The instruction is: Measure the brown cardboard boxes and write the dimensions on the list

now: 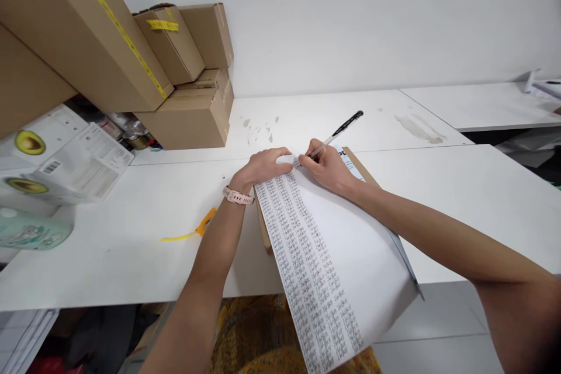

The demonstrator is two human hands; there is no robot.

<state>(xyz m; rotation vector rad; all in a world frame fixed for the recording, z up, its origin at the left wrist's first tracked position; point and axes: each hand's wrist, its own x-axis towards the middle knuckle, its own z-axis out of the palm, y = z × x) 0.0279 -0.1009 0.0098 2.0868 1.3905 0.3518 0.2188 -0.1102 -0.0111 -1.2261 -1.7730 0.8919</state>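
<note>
A long white sheet of paper (350, 245) slopes toward me over the table's front edge, with columns of handwritten lines down its left part. My left hand (267, 165), a pink band on its wrist, is at the sheet's top left, the top of the paper between its thumb and fingers. My right hand (325, 166) grips a pen (346, 124) with a clear barrel and black end, its tip at the top of the writing. Under the sheet show a brown cardboard edge (264, 228), a thin grey-blue edge (405, 260) and a printed label (350, 162).
Cardboard boxes (188, 120) are stacked at the back left, some with yellow tape. White cartons with avocado pictures (79, 158) and a pale green bottle (33, 228) stand at the left. An orange object with a yellow strip (205, 223) lies on the white table (131, 245).
</note>
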